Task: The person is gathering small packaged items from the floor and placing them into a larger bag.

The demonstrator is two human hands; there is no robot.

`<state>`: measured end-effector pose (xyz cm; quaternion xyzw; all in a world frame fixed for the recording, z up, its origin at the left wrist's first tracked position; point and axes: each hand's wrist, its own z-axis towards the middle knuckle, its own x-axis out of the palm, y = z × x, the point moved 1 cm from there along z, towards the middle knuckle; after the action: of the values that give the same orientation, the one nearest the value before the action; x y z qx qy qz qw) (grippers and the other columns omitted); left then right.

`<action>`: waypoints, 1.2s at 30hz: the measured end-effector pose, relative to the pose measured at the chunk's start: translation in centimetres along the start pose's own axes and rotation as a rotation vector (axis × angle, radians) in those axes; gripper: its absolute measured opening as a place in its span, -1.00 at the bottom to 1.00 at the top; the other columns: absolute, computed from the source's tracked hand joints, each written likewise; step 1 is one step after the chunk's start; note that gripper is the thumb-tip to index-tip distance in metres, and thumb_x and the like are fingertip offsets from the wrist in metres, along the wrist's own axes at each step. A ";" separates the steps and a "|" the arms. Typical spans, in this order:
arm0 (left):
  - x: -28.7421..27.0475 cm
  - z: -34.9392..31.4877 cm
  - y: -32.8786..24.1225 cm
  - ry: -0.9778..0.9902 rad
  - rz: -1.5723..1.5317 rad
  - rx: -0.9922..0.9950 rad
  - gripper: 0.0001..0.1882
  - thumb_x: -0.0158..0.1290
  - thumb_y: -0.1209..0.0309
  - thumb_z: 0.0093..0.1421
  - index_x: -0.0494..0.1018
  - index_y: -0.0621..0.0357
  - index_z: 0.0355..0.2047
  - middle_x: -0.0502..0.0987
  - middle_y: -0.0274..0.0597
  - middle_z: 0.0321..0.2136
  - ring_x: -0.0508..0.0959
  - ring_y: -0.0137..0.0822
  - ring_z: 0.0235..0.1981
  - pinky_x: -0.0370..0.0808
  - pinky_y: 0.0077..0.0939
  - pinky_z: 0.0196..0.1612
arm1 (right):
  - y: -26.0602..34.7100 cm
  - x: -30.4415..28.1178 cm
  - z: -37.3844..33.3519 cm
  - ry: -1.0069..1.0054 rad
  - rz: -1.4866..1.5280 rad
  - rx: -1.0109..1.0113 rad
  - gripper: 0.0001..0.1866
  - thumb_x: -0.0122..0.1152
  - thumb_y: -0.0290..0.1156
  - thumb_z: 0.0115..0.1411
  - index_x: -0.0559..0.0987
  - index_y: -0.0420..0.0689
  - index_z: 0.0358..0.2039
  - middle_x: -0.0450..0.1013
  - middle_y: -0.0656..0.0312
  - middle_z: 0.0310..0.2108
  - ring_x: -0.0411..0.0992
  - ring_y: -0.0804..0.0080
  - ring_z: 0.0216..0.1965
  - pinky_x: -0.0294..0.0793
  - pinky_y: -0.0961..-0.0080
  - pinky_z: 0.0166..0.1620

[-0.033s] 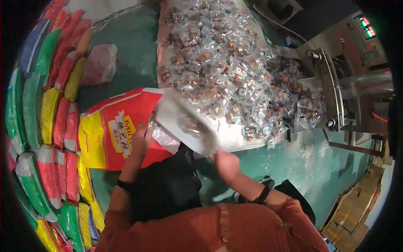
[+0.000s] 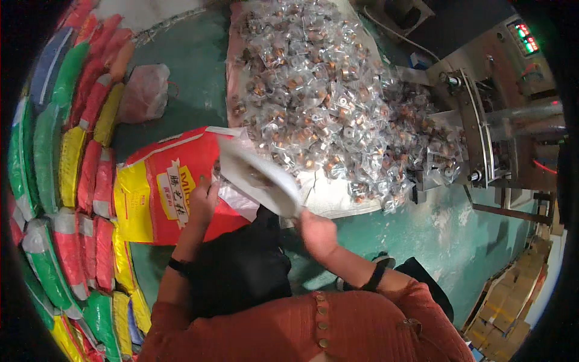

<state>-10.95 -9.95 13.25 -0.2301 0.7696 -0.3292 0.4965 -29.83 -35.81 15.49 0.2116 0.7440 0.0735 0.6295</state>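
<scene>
A white shallow scoop (image 2: 278, 180), smeared by motion, is gripped at its near right end by my right hand (image 2: 318, 234). Inside it lie some dark and shiny pieces, too blurred to name. Its far left end reaches over the opening of a red and yellow printed sack (image 2: 166, 181), which lies on its side with its pale lining showing. My left hand (image 2: 207, 202) is closed on the sack's edge near this opening. Beyond the scoop spreads a heap of small clear-bagged parts (image 2: 325, 102), with copper-coloured and silvery metal inside.
Stacked filled sacks (image 2: 72, 175) in red, green and yellow line the left side. A pale plastic bag (image 2: 145, 93) sits on the green floor. At the right stands a metal machine (image 2: 482, 127) with a lit display; flattened cardboard (image 2: 503, 301) lies at the lower right.
My right hand and the scoop have moved left and slightly up, further over the sack's opening. My left hand stays in place on the sack.
</scene>
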 end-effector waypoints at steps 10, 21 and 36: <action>-1.7 0.3 -2.7 -0.332 0.386 0.351 -0.74 0.03 0.50 0.15 0.48 0.22 -0.12 0.52 0.12 -0.26 0.53 0.03 -0.20 0.44 -0.16 -0.13 | -9.0 -8.1 -8.5 -0.231 0.210 0.286 -0.75 0.27 -0.32 0.20 0.43 -0.21 -0.35 0.43 -0.15 -0.56 0.41 -0.23 -0.49 0.37 0.00 -0.46; 16.8 3.5 -5.3 0.525 0.523 0.372 -0.18 0.22 0.31 -0.03 0.19 0.16 0.26 0.29 0.31 0.17 0.41 0.29 0.09 0.37 -0.03 0.18 | -8.1 -21.3 -21.8 -0.069 0.533 0.917 -0.75 0.06 -0.36 0.32 0.47 -0.30 -0.40 0.34 0.27 -0.61 0.28 0.56 -0.52 0.30 0.48 -0.45; 22.2 4.8 -1.2 0.230 0.571 0.298 0.08 0.33 0.35 -0.16 0.01 -0.25 0.37 0.00 0.33 0.26 0.19 0.54 0.15 0.36 0.11 0.18 | -12.0 -16.5 -21.5 0.049 0.369 0.723 -0.74 0.17 -0.36 0.26 0.53 -0.37 -0.25 0.46 -0.24 -0.43 0.33 0.14 -0.48 0.44 0.33 -0.25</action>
<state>-15.41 -27.27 -0.90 0.1083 0.7973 -0.3093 0.5068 -51.35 -49.95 30.10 0.5474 0.6863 -0.0763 0.4728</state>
